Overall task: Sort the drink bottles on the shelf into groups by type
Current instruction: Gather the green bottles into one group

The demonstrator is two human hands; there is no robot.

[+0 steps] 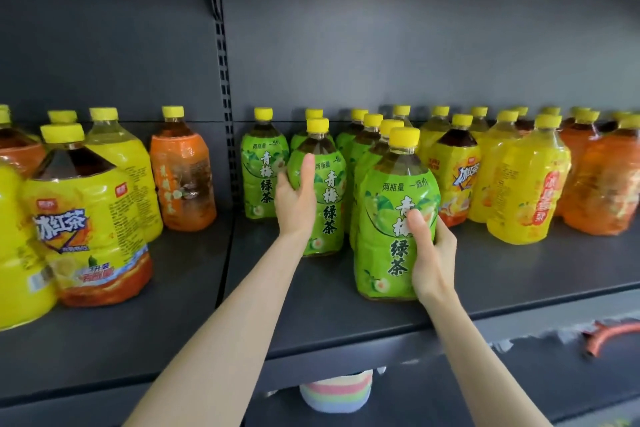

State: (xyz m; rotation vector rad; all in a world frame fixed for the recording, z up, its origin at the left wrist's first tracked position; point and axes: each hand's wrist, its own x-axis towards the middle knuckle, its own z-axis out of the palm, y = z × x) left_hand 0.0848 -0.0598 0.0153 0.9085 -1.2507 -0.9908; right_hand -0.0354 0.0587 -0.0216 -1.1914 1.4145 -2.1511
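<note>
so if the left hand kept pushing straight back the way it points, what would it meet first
The left hand is already wrapped on a green tea bottle. Pushed straight back with it, the first thing met is probably the green bottle behind, then the shelf's back panel; depth is unclear.

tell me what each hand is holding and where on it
Left hand grips a green tea bottle at the left side of its upper body. Right hand grips the nearest green tea bottle at its right side, mid-label.
</note>
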